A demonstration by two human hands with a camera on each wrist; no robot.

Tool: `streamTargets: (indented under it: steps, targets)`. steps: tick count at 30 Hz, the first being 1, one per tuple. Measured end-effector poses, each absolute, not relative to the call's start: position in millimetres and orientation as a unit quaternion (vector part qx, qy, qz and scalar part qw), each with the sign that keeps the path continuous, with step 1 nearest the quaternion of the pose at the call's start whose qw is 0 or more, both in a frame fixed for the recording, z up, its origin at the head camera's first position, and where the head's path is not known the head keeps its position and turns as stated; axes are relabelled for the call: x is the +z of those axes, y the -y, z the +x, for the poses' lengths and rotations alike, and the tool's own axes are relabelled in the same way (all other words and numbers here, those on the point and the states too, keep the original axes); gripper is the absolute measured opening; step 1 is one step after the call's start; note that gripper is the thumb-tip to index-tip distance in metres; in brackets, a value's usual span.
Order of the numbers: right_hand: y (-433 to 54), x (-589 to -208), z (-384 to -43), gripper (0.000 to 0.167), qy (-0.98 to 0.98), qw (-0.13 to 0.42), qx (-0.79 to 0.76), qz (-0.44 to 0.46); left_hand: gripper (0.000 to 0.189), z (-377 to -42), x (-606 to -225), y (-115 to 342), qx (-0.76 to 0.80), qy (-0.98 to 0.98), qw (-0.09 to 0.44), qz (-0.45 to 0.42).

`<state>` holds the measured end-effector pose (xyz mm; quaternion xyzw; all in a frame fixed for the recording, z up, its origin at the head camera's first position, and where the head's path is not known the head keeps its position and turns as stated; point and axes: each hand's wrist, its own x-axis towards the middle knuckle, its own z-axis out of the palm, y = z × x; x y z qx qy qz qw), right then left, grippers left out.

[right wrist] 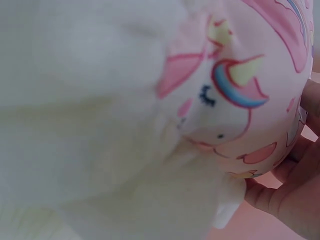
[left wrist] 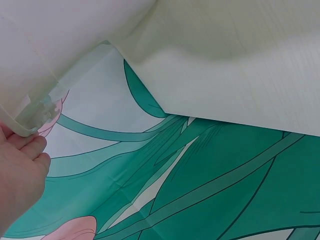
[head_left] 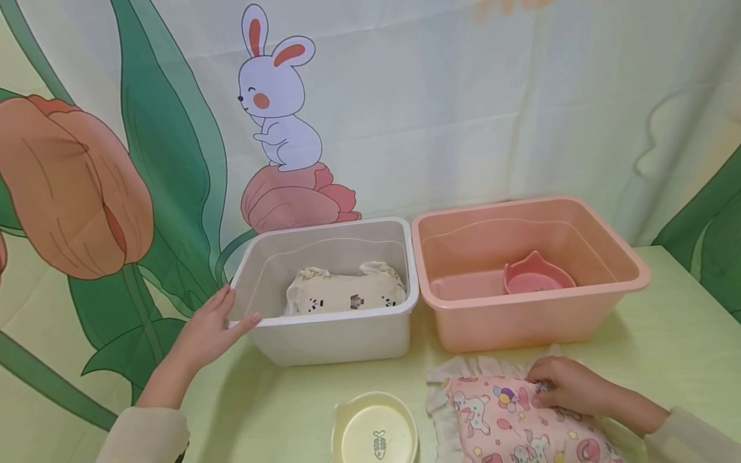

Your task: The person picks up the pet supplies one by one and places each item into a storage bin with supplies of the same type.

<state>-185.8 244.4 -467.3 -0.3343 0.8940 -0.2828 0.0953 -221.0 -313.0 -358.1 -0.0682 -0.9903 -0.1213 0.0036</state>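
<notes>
In the head view my right hand grips a small pink pillow with a white frill and a printed unicorn pattern. The right wrist view has the pillow close up, its pale frill filling the left side and my fingers at its edge. My left hand rests at the near left corner of the white bin, thumb and fingers spread along the rim. Inside that bin lies a cream pillow with small animal prints.
Right of the white bin stands a pink bin holding a pink dish. Left of the pink pillow, a pale yellow bowl sits on the light green table. Behind the bins hangs a curtain printed with a rabbit and tulips.
</notes>
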Motion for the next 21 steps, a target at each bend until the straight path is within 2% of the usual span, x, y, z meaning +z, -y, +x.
streamTargets:
  steps: [3,8,21]
  targets:
    - [-244.1,-469.1,-185.5,0.006,-0.893,0.067,-0.278,-0.349,0.088,-221.1,-357.8,313.1,-0.122,0.99,0.001,-0.065]
    - [-242.9,-472.1,-184.4,0.011,-0.893,0.027,-0.265,-0.362,0.089,-220.9,-357.6,312.7,-0.123,0.991,-0.006,-0.058]
    - [-243.3,-472.1,-183.5,0.009,-0.881,-0.005,-0.287,-0.375,0.088,-220.5,-357.5,312.6,-0.123,0.991,-0.005,-0.059]
